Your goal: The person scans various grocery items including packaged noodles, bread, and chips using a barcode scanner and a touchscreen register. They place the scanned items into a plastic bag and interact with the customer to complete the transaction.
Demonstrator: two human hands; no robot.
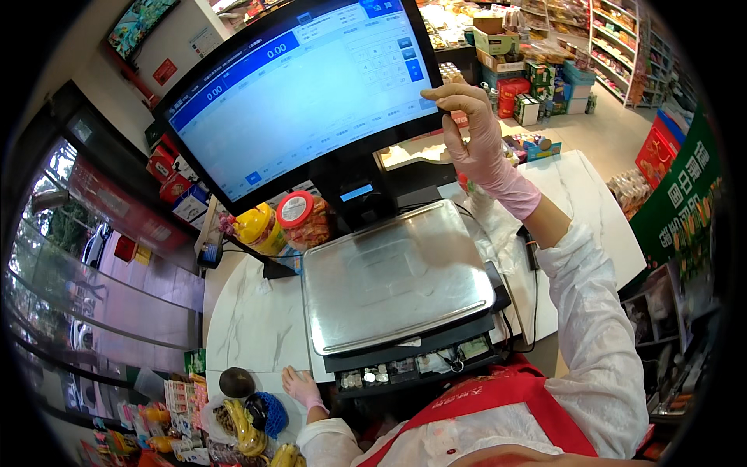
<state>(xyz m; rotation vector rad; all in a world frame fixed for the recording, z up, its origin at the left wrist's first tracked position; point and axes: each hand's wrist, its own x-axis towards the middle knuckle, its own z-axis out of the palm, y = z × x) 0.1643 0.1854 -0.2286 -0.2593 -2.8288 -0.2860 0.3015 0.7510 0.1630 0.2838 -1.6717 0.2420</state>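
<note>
My right hand, in a thin pinkish glove, is raised at the lower right corner of a touchscreen monitor. Its forefinger reaches over the lit screen; whether it touches the glass I cannot tell. Thumb and fingers are curved apart, holding nothing. My left hand, also gloved, rests on the white marbled counter with fingers spread. Between the hands lies a scale's wide metal weighing plate, bare on top. Beneath its front edge a cash drawer stands pulled out, showing coins and banknotes.
Bananas, a dark round fruit and a blue-netted item lie left of my left hand. Behind the scale stand a red-lidded jar and a yellow container. Clear plastic bags and a black cable lie right.
</note>
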